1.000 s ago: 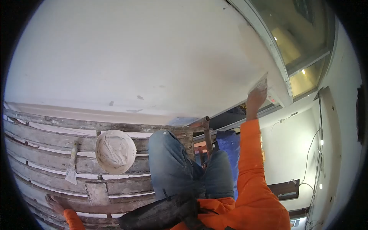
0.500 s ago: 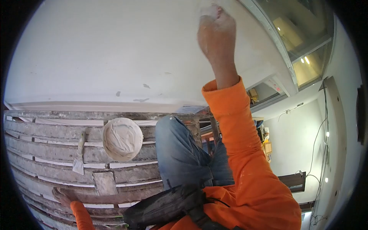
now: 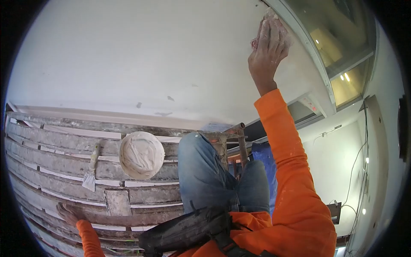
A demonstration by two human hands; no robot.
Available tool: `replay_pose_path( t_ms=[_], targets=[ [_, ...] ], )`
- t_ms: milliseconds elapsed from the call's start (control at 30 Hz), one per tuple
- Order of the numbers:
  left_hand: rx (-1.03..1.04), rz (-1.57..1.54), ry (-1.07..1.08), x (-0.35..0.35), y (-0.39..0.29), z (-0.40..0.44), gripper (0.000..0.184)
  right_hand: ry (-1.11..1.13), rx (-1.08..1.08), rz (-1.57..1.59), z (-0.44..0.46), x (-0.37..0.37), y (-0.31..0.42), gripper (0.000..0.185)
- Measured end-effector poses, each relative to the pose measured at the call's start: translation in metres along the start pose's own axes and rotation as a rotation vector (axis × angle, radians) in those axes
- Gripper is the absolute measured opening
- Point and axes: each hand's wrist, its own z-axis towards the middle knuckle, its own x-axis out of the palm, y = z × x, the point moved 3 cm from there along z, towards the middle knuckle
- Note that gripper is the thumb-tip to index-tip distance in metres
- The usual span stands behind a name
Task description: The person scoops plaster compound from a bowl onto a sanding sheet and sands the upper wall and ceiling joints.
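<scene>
My right hand (image 3: 269, 55) is raised against the white wall (image 3: 141, 55), close to the window frame. Its fingers are closed over a dust-whitened reddish pad (image 3: 255, 43), mostly hidden by the hand and pressed to the surface. At lower left, my left hand (image 3: 70, 213) rests on the slatted planks (image 3: 152, 196) with its fingers spread. Nearest to it is a flat pale rectangular piece (image 3: 117, 203). Above that stand a round tub (image 3: 141, 155) of whitish paste and a putty knife (image 3: 90, 169) with a smeared blade.
A metal window frame (image 3: 306, 47) borders the wall at upper right. My bent knees (image 3: 201, 167) are beside the tub, with a black waist bag (image 3: 186, 231) across my lap. Behind my right arm are a scaffold pipe (image 3: 242, 143) and a blue sheet (image 3: 263, 150). Cables (image 3: 363, 171) hang at far right.
My right hand has moved right across the wall toward the window frame, with the pad in it. My left hand stays on the planks. The view has shifted slightly.
</scene>
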Motion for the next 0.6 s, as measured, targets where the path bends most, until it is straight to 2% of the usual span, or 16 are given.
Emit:
replay_pose_path(
  t_ms=[133,200,267,333,400,467,533,600],
  targets=[
    [0.038,-0.006,-0.03,-0.008,-0.009,-0.001,0.058,0.007,0.032,-0.089,0.004,0.031,0.001,0.066],
    [-0.014,-0.014,0.006,-0.011,-0.019,-0.002,0.058,0.038,0.039,-0.098,0.005,0.04,-0.002,0.066],
    [-0.008,-0.005,0.003,-0.007,-0.014,-0.002,0.058,0.102,0.06,-0.118,-0.009,0.031,-0.005,0.067],
    [-0.006,-0.002,-0.01,-0.003,-0.006,-0.002,0.058,0.169,0.126,0.068,-0.027,0.012,-0.01,0.067],
    [-0.007,0.025,-0.007,0.001,0.0,-0.002,0.057,0.297,0.168,-0.065,-0.066,-0.011,-0.02,0.067],
    [-0.025,0.041,-0.009,0.003,0.003,-0.001,0.056,0.288,0.203,0.228,-0.101,-0.032,-0.048,0.07],
    [-0.056,0.059,-0.016,0.0,-0.001,-0.003,0.056,0.303,0.447,0.053,-0.122,-0.053,-0.069,0.068],
    [-0.068,0.066,0.001,-0.008,-0.014,-0.002,0.056,0.14,0.823,0.013,-0.131,-0.054,-0.11,0.063]
  ],
)
